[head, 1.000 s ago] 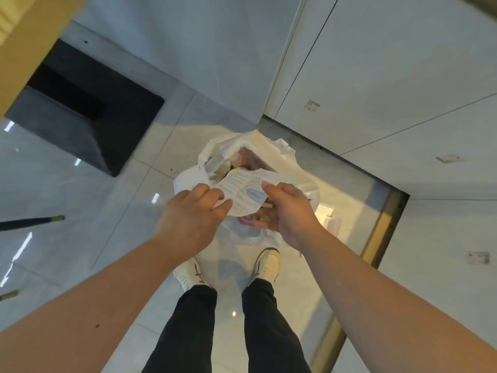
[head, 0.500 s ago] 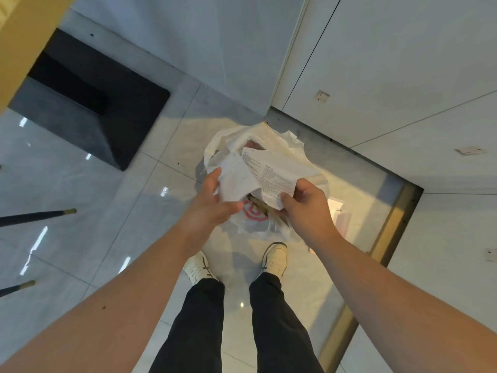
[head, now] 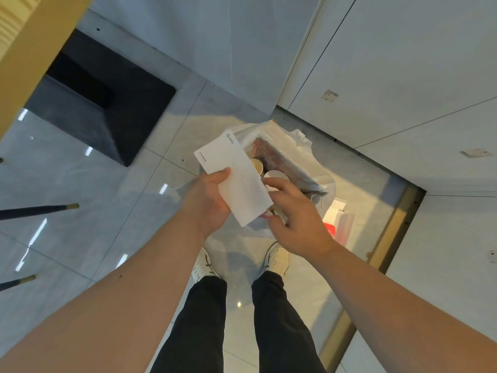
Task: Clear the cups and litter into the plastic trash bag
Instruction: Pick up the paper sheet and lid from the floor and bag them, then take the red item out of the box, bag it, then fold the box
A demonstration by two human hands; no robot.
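Observation:
A white plastic trash bag stands open on the floor in front of my feet. Inside it I see two paper cups and reddish wrappers. My left hand grips a folded white paper leaflet by its lower left side, holding it flat over the bag's near left rim. My right hand hovers just right of the leaflet with fingers spread, its fingertips near the paper's right edge but not gripping it.
A dark square block sits on the grey tiled floor at the left. Two thin dark legs reach in from the far left. White cabinet doors stand behind the bag. A white and red carton lies right of the bag.
The paper, held crumpled by both hands before, is now folded flat in my left hand alone. My right hand has let go and opened. The bag's inside with the cups has come into sight.

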